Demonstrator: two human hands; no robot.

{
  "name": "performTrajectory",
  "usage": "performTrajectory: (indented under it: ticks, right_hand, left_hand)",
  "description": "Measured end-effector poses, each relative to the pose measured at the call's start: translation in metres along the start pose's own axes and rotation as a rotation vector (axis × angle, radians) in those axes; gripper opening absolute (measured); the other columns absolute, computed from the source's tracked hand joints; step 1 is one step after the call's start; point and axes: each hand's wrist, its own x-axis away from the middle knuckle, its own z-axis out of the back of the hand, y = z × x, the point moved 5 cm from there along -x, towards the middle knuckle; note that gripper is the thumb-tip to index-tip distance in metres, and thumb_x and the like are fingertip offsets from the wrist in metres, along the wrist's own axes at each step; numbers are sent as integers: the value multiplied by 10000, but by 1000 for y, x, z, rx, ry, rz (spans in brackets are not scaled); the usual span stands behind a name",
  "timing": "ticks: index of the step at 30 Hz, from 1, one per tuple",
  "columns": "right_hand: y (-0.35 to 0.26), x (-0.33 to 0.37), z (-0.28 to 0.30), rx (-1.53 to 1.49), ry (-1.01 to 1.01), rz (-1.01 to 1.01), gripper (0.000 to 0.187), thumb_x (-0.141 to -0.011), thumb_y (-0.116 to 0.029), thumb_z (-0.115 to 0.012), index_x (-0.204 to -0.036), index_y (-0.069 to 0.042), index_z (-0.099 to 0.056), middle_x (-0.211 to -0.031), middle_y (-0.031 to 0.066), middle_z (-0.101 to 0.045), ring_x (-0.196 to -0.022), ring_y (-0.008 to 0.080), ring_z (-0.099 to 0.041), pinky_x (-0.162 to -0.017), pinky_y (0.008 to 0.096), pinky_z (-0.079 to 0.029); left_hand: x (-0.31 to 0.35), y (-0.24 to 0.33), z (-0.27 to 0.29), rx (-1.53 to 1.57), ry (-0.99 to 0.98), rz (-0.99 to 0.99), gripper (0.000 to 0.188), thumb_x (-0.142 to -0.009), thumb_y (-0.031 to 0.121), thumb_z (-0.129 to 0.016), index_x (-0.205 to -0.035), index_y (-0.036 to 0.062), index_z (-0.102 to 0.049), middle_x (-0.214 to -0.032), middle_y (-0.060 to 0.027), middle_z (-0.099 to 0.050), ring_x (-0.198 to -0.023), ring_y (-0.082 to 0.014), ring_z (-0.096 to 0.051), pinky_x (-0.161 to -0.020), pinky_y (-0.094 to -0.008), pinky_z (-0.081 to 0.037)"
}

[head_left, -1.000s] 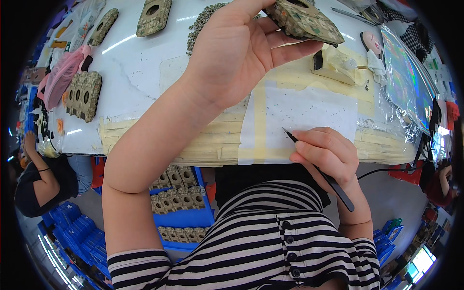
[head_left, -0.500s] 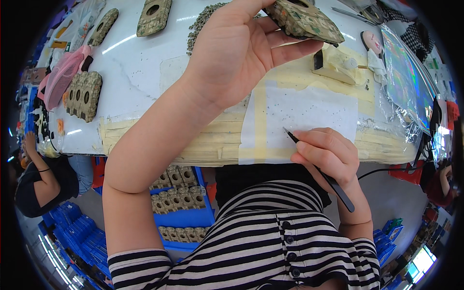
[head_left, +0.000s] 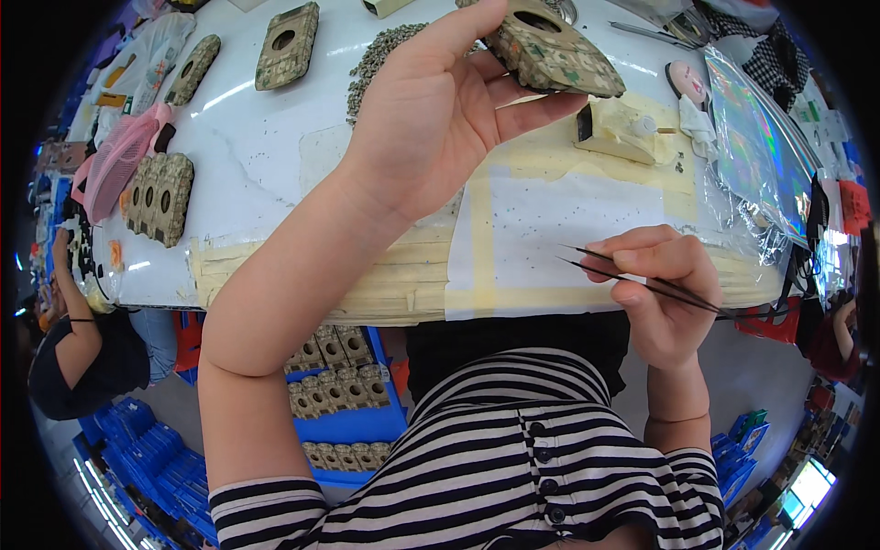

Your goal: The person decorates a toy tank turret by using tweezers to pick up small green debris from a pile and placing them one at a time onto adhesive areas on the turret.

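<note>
My left hand point(head_left: 426, 137) is raised over the far middle of the table, gripping a camouflage-painted model tank hull point(head_left: 561, 53) by its edge. The hull is tilted and has a round hole in its top. Closer to me, my right hand point(head_left: 669, 284) pinches black tweezers point(head_left: 591, 269), their two tips apart. Those tips are over a white paper sheet point(head_left: 522, 211) taped to the table edge and scattered with tiny dark specks. I cannot make out anything between the tips.
More camouflage hulls point(head_left: 287, 46) lie at the far left, beside a pink mesh item point(head_left: 124, 160). A heap of small bits point(head_left: 378, 64) is behind my left hand. A tape-covered block point(head_left: 619, 133) and shiny film point(head_left: 756, 147) stand right. Blue trays point(head_left: 362, 419) hold hulls below; another person sits left.
My right hand has moved slightly right and turned, and the tweezers have gone from tips together to tips apart. The hull in my left hand has shifted a little left and toward me.
</note>
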Motion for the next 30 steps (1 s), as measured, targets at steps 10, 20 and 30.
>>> performTrajectory:
  ticks: [10, 20, 30]
  right_hand:
    - [-25, -53, 23, -236, 75, -46, 157, -898, -127, -587, -870, 16, -529, -776, 119, -627, -686, 173, -663, -603, 250, -550]
    - [-34, -97, 22, -115, -45, -21, 183, -912, -168, -571, -851, 0, -534, -770, 107, -640, -699, 132, -642, -625, 218, -504]
    - [-21, -105, 14, -169, -15, 51, 142, -910, -119, -568, -846, 4, -540, -808, 101, -640, -792, 141, -634, -735, 246, -500]
  left_hand:
    - [2, -4, -7, -211, -4, -9, 438, -983, 322, -335, -1259, -7, -421, -1199, -179, -549, -1092, -237, -573, -912, -346, -509]
    - [4, -7, -5, -204, 78, 53, 427, -979, 346, -344, -1250, 33, -447, -1170, -113, -579, -1054, -180, -589, -868, -317, -520]
    - [4, -9, -4, -189, 72, 80, 435, -976, 364, -345, -1244, 42, -463, -1150, -94, -591, -1047, -164, -590, -867, -315, -515]
